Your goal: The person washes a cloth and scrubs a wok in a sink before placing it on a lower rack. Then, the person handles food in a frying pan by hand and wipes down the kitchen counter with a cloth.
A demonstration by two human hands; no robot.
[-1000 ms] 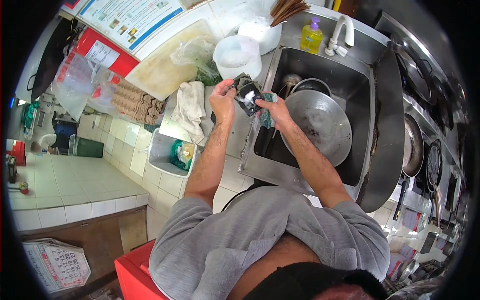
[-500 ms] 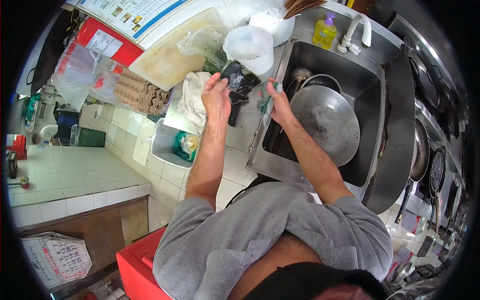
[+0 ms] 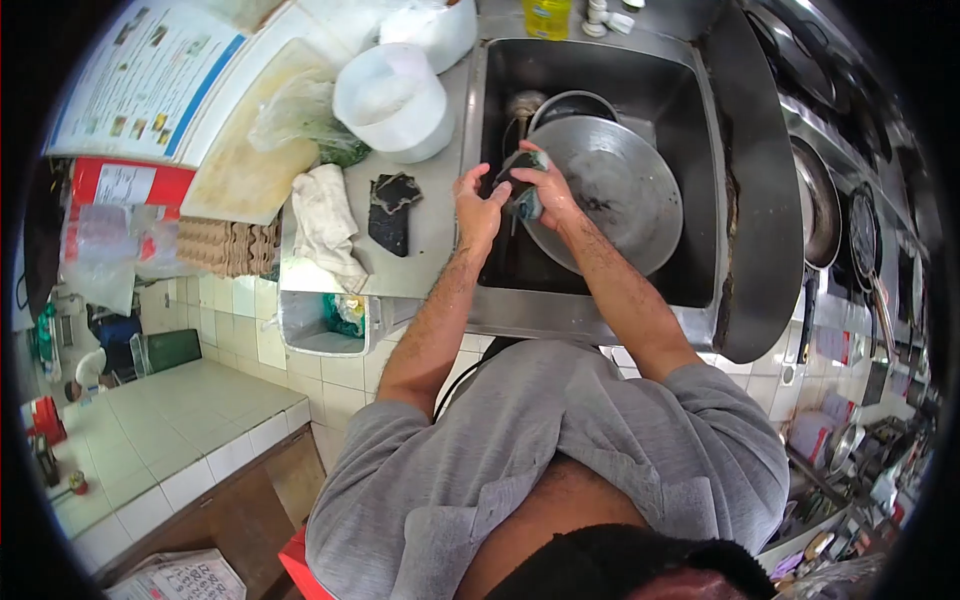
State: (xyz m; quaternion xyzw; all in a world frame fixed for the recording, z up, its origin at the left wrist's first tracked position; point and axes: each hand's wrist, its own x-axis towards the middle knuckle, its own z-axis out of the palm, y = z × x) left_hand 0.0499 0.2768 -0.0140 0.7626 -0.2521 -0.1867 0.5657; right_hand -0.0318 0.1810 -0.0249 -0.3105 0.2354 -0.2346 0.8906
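Note:
Over the left side of the sink, my right hand (image 3: 549, 192) is closed round a dark green scouring pad (image 3: 529, 203). My left hand (image 3: 480, 208) is beside it, fingers apart and fingertips near the pad; nothing shows in its grip. Below my right hand, a large round metal pan (image 3: 625, 205) lies in the sink (image 3: 705, 250), with a smaller pot (image 3: 575, 100) partly hidden behind it. A ragged black pad (image 3: 390, 215) rests on the steel counter left of the sink.
On the left counter are a white cloth (image 3: 325, 225), a white tub (image 3: 395, 105), a plastic bag (image 3: 300, 125) and a cutting board (image 3: 240, 160). A yellow soap bottle (image 3: 546, 18) stands behind the sink. Below the counter is a bin (image 3: 325, 335).
The view has turned toward the sink. Both hands have moved from above the counter to over the sink and come closer together. The black pad now shows on the counter, away from my left hand.

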